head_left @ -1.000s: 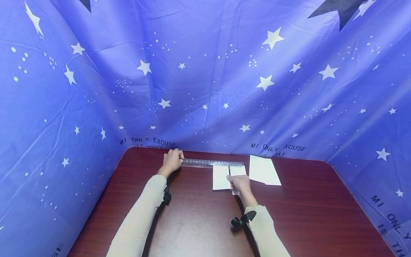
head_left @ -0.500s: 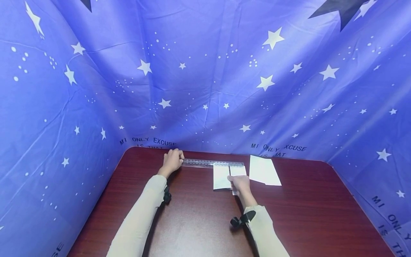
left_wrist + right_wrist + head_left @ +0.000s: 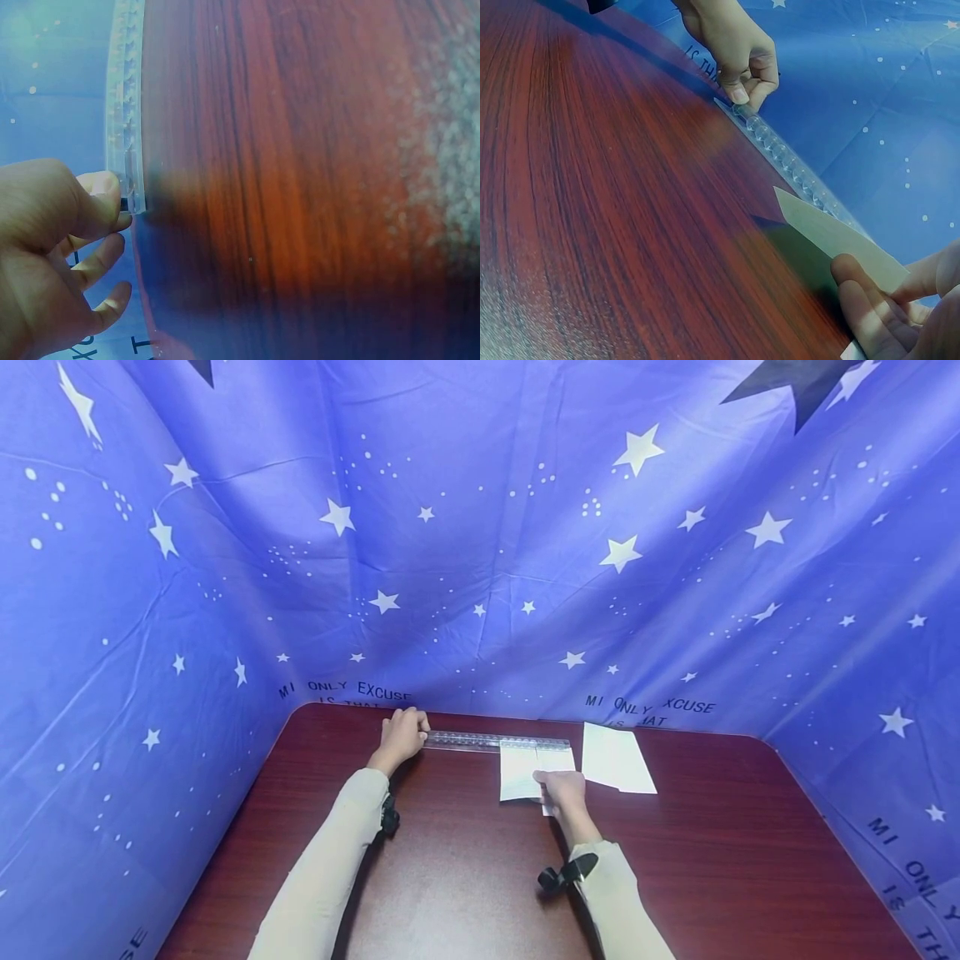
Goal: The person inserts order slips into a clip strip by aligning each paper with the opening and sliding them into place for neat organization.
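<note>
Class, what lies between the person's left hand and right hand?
A ruler and a white paper. In the head view, the ruler runs from the left hand along the paper's far edge; the right hand pinches the paper.

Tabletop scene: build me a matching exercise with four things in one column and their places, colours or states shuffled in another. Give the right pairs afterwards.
Column one:
1. Left hand
2. Right hand
3. Clear ruler
4. Tabletop

Column two:
A. Lies near the far edge
B. Reddish brown with wood grain
C. Holds a sheet of white paper
D. Pinches an end of transparent plastic

Right pairs: 1-D, 2-C, 3-A, 4-B
</note>
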A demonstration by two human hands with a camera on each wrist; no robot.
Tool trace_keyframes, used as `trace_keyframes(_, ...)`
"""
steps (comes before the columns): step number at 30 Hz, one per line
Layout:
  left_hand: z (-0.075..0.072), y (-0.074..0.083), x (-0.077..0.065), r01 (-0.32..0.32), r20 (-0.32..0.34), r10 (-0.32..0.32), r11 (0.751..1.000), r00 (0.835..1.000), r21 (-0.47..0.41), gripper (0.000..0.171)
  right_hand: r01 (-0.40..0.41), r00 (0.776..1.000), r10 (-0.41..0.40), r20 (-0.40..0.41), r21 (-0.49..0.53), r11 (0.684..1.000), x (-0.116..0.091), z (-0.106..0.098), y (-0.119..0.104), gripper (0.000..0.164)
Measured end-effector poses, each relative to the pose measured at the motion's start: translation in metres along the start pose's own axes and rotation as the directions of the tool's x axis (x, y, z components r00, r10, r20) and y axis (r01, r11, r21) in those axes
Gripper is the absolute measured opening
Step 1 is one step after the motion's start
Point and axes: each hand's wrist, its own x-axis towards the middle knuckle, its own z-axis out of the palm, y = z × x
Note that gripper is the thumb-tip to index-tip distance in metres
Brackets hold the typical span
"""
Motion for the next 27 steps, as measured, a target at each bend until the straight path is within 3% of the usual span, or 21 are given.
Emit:
trace_keyframes(14,-0.0008,0.0011,-0.0022,-0.003,0.002,0.003,1.0,1.0,0.001,0.011,-0.008,1.0,0.008,-0.007,0.005,1.0,-0.0003,-0.0018,-0.0002,0.015)
trace_keyframes(27,-0.0008,0.001,-0.0023,-0.009,-0.003,0.009,1.0,1.0,-0.006,0.011,0.006,0.999,-0.01,-0.031,-0.112,0.994,0.0003,-0.0024,-0.0004,0.022)
